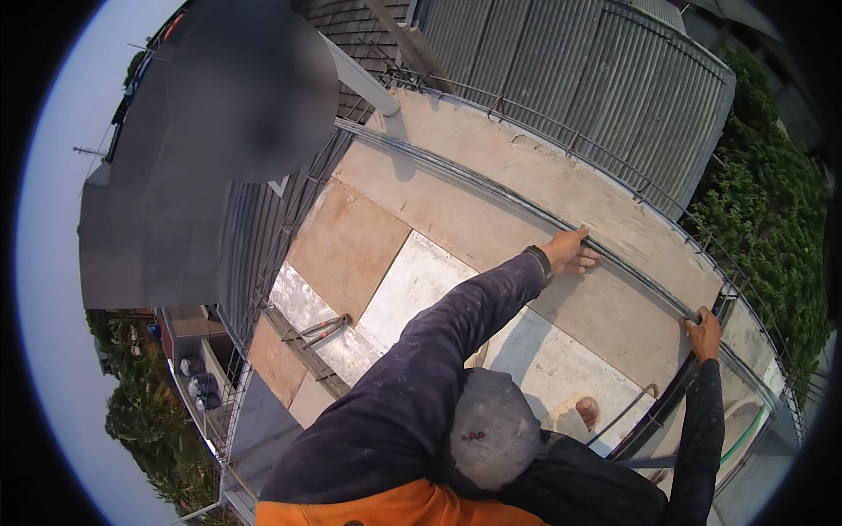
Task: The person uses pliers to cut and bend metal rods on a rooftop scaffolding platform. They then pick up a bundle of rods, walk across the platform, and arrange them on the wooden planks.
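Observation:
A bundle of long, thin steel bars [640,277] runs slantwise over the boarded deck, from the upper left to the lower right. My left hand [572,252] reaches across to the middle of the bars, thumb over them and fingers curled at their near side. Farther right, my right hand [703,335] is closed round the same bars close to the deck's right side. Below my hands are my bent knee [495,430] in worn grey cloth and one foot [588,412] on the boards.
A two-handled pincer-like tool [324,329] with orange marks lies on the boards by a wooden batten [307,351]. Steel reinforcement cages [645,188] line the deck's edges. Beyond stand a corrugated roof [561,79], a white pipe [360,74] and green trees [763,175].

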Demonstrator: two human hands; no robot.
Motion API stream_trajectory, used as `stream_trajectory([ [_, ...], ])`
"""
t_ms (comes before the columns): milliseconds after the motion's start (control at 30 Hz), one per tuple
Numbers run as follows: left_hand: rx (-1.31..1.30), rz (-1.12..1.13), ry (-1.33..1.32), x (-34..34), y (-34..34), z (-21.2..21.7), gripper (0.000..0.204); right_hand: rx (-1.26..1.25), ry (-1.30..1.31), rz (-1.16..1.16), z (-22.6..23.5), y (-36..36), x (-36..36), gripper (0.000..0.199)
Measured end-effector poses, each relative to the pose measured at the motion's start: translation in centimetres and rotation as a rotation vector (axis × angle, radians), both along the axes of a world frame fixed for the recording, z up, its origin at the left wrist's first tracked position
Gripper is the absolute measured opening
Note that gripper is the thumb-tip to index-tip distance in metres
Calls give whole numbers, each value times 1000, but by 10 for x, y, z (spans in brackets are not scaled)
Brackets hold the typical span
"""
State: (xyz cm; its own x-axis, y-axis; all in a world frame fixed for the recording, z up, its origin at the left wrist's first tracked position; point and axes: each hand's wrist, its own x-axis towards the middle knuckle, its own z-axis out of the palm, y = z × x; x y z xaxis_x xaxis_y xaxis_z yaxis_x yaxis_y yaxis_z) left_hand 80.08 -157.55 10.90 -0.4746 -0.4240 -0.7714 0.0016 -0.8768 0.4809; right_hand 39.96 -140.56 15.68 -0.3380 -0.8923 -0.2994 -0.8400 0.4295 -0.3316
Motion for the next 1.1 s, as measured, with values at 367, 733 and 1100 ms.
stream_trajectory([
  [367,24,-68,-49,37,0,11,65,-127,-38,109,0,11,1,38],
  [733,-1304,-130,-919,125,-8,10,29,-242,-44,203,-8,12,-7,21],
  [1100,-1550,-678,-1031,162,-55,18,25,-74,-186,83,-7,1,-11,19],
])
